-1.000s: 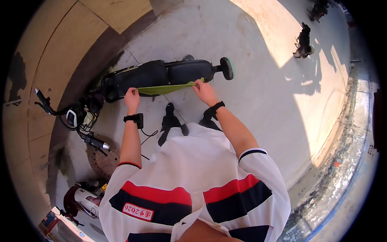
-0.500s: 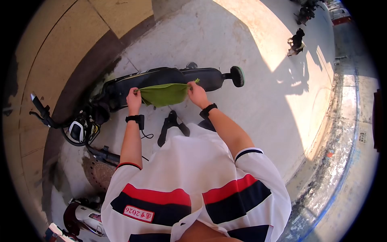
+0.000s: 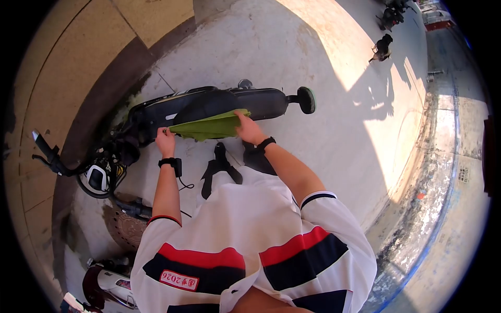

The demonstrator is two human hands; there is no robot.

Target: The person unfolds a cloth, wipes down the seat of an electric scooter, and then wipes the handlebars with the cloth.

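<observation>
A green cloth [image 3: 206, 127] is stretched between my two hands, in front of the black seat of a scooter [image 3: 203, 107]. My left hand [image 3: 165, 142] pinches its left corner, and my right hand [image 3: 249, 128] grips the right end near the upper edge. The cloth hangs in folds, its lower edge loose. It overlaps the near side of the seat; whether it touches the seat I cannot tell. Both wrists wear black bands.
The scooter's handlebar [image 3: 55, 156] reaches to the left. A round metal cover [image 3: 122, 227] lies in the ground, with a second scooter [image 3: 109, 284] below it. A dog [image 3: 382, 48] is at the upper right, and a stained wall base [image 3: 417, 224] runs along the right.
The cloth, held edge-on at first, opened downward and now slants, its left corner lower. My left hand has moved down and left, my right slightly left. The dog has moved up in the view.
</observation>
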